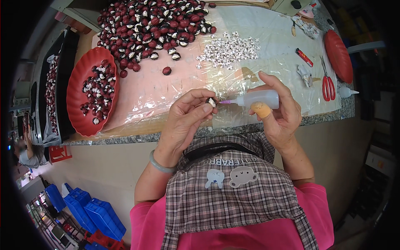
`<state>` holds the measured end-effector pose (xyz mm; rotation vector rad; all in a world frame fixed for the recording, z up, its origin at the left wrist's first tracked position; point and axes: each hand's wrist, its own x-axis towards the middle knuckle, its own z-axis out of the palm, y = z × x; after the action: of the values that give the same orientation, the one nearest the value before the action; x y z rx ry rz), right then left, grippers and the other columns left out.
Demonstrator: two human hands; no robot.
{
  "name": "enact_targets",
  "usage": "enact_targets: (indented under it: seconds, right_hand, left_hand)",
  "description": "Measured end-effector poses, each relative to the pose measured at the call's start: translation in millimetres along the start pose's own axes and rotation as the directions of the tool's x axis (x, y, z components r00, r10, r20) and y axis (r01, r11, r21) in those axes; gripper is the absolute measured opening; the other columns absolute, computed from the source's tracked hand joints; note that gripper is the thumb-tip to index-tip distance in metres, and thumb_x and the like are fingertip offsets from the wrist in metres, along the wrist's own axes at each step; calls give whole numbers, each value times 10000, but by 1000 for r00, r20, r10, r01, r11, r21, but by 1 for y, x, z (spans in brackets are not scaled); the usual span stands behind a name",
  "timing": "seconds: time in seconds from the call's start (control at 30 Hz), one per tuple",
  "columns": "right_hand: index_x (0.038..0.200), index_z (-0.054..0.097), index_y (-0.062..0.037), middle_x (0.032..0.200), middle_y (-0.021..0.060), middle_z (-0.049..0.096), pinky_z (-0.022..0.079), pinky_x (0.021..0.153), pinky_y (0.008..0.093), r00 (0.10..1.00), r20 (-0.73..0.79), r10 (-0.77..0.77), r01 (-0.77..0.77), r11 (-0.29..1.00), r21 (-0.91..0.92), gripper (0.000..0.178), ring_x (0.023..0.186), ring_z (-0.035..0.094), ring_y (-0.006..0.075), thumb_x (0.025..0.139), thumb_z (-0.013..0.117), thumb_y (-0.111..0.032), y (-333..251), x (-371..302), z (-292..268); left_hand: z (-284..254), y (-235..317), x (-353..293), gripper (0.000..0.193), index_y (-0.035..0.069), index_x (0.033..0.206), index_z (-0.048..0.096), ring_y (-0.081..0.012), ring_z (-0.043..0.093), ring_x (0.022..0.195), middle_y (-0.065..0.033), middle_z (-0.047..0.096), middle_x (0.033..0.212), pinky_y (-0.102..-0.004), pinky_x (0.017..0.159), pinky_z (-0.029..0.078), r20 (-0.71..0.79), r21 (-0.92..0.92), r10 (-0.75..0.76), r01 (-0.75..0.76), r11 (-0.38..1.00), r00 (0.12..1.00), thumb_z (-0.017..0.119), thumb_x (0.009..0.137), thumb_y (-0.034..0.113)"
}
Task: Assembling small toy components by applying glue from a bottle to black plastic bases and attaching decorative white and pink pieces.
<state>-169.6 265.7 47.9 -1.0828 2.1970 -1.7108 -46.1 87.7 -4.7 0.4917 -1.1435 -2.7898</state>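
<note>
Noted on right side of stone-edged worktop: red-handled scissors, blades pointing toward far side. Observed red dish just beside scissors. Recorded short red stick-shaped item to their left, with crumpled white scrap near it. Logged blue crates at lower left, red stool and person in grey above.

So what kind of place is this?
Probably a small workshop: there's a big heap of round dark-red, black and white pieces, a translucent plastic squeeze bottle in the right hand, and big blue plastic crates nearby.
</note>
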Motion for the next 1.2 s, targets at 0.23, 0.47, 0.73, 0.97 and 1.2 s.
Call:
enact_targets:
  seconds: [0.23, 0.47, 0.73, 0.97, 1.2]
  right_hand:
    - [1209, 563, 24, 1086, 167, 662, 542, 762, 309, 1000, -1, -22, 22, 999, -42, 474, 874, 697, 233, 793, 735, -125, 1, 0, 2]
    - [1164, 571, 19, 1049, 160, 663, 545, 728, 302, 997, 13, -79, 79, 997, 0, 418, 820, 690, 216, 804, 735, -115, 8, 2, -4]
    - [1086, 499, 3, 1047, 134, 613, 522, 649, 265, 944, 162, 288, -320, 670, 670, 357, 792, 646, 185, 793, 703, -8, 34, 23, -13]
    - [1017, 569, -24, 953, 92, 611, 511, 646, 277, 878, 201, 434, -478, 796, 371, 245, 737, 628, 150, 808, 694, -40, 53, 48, 0]
    - [959, 645, -17, 891, 111, 597, 490, 716, 357, 977, 211, 23, 60, 924, -378, 202, 773, 622, 264, 764, 689, -47, 64, 65, 16]
  left_hand:
    - [0, -1, 1, 256, 21, 1144, 590, -116, 602, 883, -47, 624, 1029, -223, 759, 480, -9, 0, -7, 7, 1000, 1000, 608, 889, 32]
    - [-2, -1, 2, 254, 12, 1147, 589, -103, 600, 859, -56, 629, 987, -210, 739, 484, 11, -39, -18, 19, 999, 1000, 601, 894, 37]
    - [-3, 3, 0, 296, -10, 1186, 578, -98, 593, 832, -82, 628, 1016, -190, 708, 484, -1, -162, -24, 24, 986, 1000, 596, 895, 40]
    - [-9, 3, -3, 304, -31, 1191, 584, -103, 603, 838, -107, 628, 1045, -204, 750, 502, -13, -156, -42, 39, 987, 999, 595, 895, 35]
    - [-9, 6, -5, 333, -49, 1223, 561, -110, 613, 872, -129, 625, 1078, -214, 778, 510, -25, -162, -32, 28, 986, 999, 580, 899, 26]
